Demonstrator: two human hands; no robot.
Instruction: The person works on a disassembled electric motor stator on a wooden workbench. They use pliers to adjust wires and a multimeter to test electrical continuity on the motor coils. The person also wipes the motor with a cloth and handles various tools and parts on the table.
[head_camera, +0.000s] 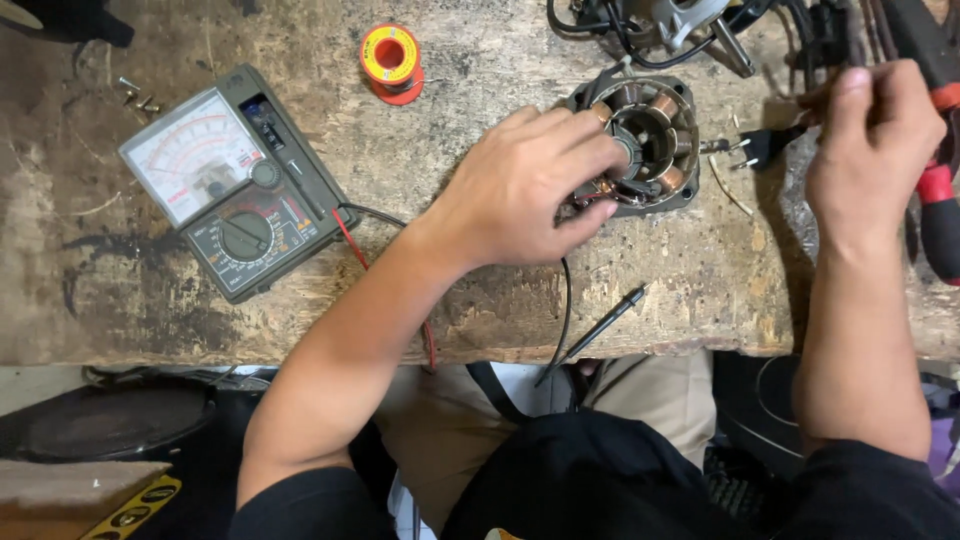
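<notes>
Our left hand (530, 190) lies on the motor stator (645, 145) at mid-bench, fingers curled over its left rim and gripping it, so the copper-wound ring sits flat just right of our knuckles. Our right hand (870, 150) is farther right, fingers pinched shut on something too small to tell, beside the black plug (765, 147). The loose black test probe (600, 325) lies near the bench's front edge below the stator; the analog multimeter (235, 180) and solder spool (390, 62) sit well left.

Grey-green analog meter (232, 180) with white dial, orange-and-yellow solder spool (390, 62), copper-coloured coils in grey stator (650, 140), red-and-black screwdriver handle (938, 205), worn brown bench (150, 310)
</notes>
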